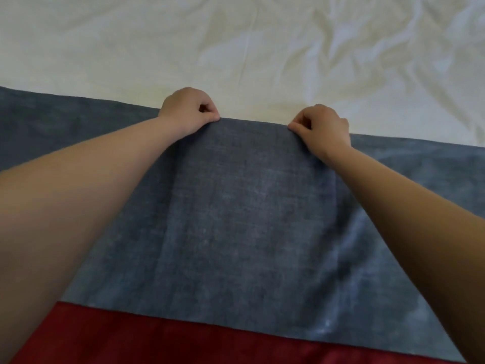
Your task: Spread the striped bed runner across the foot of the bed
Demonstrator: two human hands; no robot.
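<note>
the woven blue-grey bed runner with a dark red stripe lies flat across the bed, its red band nearest the camera and its far edge on the wrinkled white bed sheet. the left hand and the right hand, fingers curled, each pinch that far edge between thumb and fingertips, near each other but apart.

Head view, close, steeply down onto bed
</note>
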